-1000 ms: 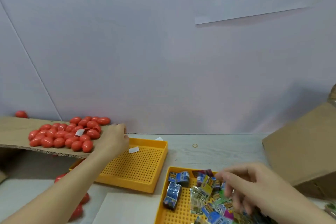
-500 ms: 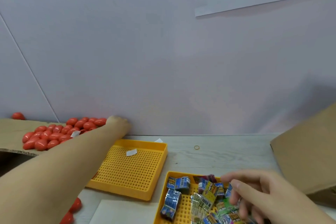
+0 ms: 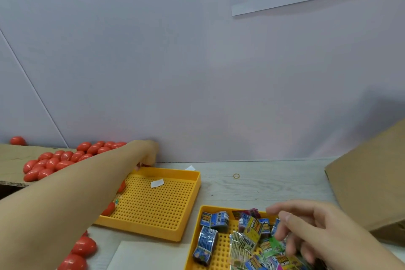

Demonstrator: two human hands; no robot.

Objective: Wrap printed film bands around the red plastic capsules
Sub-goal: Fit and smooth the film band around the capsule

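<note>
Several red capsules (image 3: 65, 160) lie heaped on a cardboard flap (image 3: 11, 160) at the left. My left hand (image 3: 146, 153) reaches over the far left corner of a yellow perforated tray (image 3: 157, 206), fingers curled down with a sliver of red under them. My forearm partly hides two more capsules (image 3: 108, 209) inside that tray. Printed film bands (image 3: 215, 221) fill a second yellow tray (image 3: 221, 250) at the lower right. My right hand (image 3: 306, 232) hovers over them with its fingers hanging loosely and the tips among the bands.
A cardboard box (image 3: 368, 182) stands at the right edge. A rubber band (image 3: 236, 175) lies on the table behind the trays. A white slip (image 3: 157, 182) rests in the left tray. Loose capsules (image 3: 84, 246) and a white sheet (image 3: 149, 256) sit at the bottom left.
My left hand has moved right from the capsule heap to the tray's far corner. My right hand has stayed over the film bands, shifting slightly.
</note>
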